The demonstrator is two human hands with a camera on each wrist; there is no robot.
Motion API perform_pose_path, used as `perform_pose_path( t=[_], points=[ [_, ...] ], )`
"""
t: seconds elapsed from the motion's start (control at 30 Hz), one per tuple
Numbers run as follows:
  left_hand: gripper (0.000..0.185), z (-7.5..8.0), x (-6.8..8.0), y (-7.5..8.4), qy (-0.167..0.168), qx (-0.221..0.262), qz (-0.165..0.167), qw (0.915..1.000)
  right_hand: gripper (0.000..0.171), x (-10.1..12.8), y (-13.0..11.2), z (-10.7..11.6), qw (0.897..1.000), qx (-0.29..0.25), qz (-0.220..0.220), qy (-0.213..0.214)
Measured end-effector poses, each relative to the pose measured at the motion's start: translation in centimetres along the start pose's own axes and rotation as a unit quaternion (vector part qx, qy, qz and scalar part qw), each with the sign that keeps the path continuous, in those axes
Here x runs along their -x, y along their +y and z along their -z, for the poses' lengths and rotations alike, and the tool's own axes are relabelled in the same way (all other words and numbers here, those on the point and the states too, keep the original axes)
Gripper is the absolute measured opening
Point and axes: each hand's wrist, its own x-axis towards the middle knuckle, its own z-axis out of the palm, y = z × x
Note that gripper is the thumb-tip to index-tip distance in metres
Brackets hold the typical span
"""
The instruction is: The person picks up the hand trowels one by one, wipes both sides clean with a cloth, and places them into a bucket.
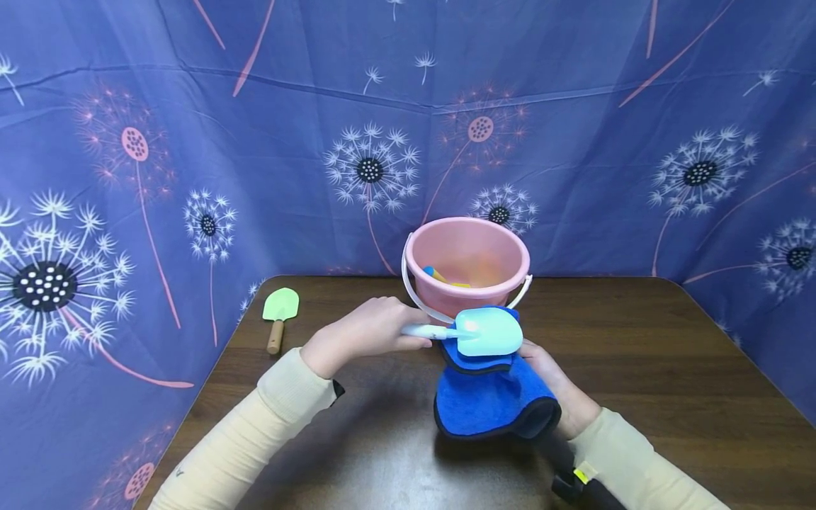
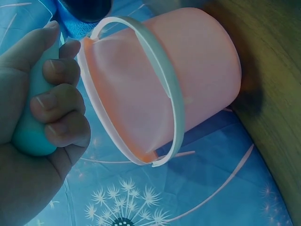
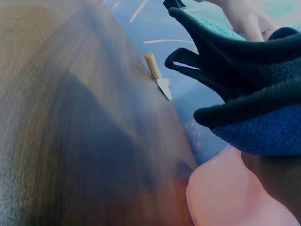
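Left grip (image 1: 372,329) clamps the pale-blue shovel (image 1: 491,331); right grip (image 1: 567,398) clasps the blue cloth (image 1: 474,404) beneath it. Pink bucket (image 1: 446,296) — twelve o'clock of the cloth.

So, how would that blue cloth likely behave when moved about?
Probably floppy: the blue cloth folds and droops at the right hand. Its fuzzy-looking surface suggests little slipping. The dark edging may hold some shape, judging by its curves.
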Motion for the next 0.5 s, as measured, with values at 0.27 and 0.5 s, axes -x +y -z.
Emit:
perform_pose_path(
  t=[0.27, 0.5],
  points=[
    [0.016, -0.4, 0.5, -0.6, 0.004, 0.007, -0.002, 1.0, 0.068, 0.7, -0.1, 0.7, 0.997, 0.053, 0.036, 0.052],
    [0.012, -0.4, 1.0, -0.9, -0.004, 0.007, 0.018, 0.9998, 0.072, 0.8, -0.4, 1.3, 0.999, 0.014, 0.015, 0.042]
  ],
)
